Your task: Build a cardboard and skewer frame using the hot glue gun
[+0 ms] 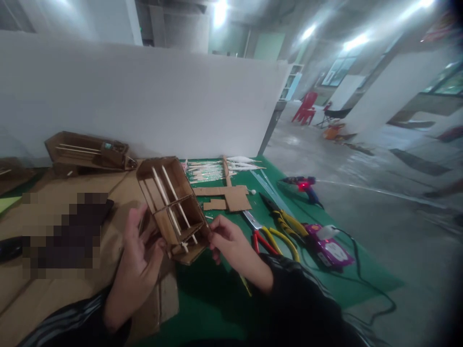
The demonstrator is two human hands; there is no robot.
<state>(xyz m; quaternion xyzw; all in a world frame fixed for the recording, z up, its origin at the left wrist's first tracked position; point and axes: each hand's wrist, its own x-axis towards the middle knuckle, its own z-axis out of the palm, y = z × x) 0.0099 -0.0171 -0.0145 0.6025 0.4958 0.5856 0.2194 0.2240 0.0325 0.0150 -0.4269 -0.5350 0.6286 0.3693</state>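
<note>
Hazy floor (354, 212) and glaring lights (220, 14) lie beyond our green counter (379, 277), where pixelation masks a dark object (72, 236) at left. Tilted over mid-counter, the cardboard box (165, 226) hides its underside from us. Our right hand (231, 241) pinches its lower right edge, some fingertips out of sight; our left hand (141, 265) curves beside its left side, and we cannot tell whether it grips
</note>
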